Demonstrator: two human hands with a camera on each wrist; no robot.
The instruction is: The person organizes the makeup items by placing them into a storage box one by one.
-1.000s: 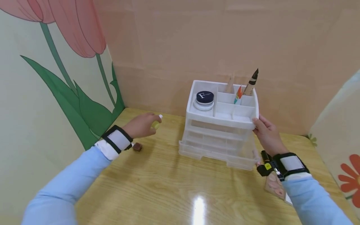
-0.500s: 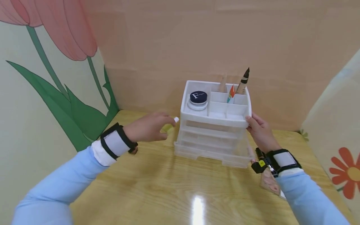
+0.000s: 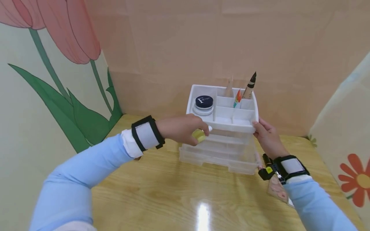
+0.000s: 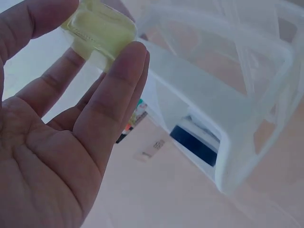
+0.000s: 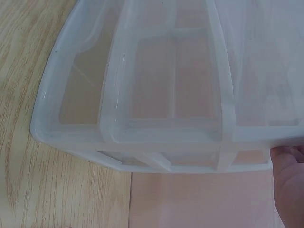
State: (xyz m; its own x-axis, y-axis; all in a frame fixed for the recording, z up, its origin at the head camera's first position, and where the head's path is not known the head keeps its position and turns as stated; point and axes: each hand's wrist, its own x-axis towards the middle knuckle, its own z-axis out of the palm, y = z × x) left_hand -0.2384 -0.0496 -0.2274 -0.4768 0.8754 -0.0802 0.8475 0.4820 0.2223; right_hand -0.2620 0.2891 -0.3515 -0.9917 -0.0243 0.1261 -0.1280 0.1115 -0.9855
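My left hand (image 3: 182, 129) pinches a small glass bottle of yellow liquid (image 3: 198, 135) with a white cap, between thumb and fingers. It overlaps the upper front of the white drawer organizer (image 3: 231, 125) in the head view. In the left wrist view, the bottle (image 4: 102, 31) is held at the fingertips beside the organizer's top tray. My right hand (image 3: 268, 138) grips the tray's right front corner, thumb on the rim. A round jar with a dark lid (image 3: 204, 101) sits in the tray's left compartment. A brush with a dark pointed tip (image 3: 250, 86) stands at the back right.
A small orange and teal item (image 3: 238, 97) leans in a tray divider. Right of the organizer, a pinkish makeup palette (image 3: 277, 188) lies on the wooden table (image 3: 162, 199), partly hidden by my right arm. A peach wall (image 3: 173, 48) rises behind.
My left hand has carried the yellow bottle rightward from the table's left side to the organizer's front. My right hand keeps its grip on the corner. The head view has shifted slightly.
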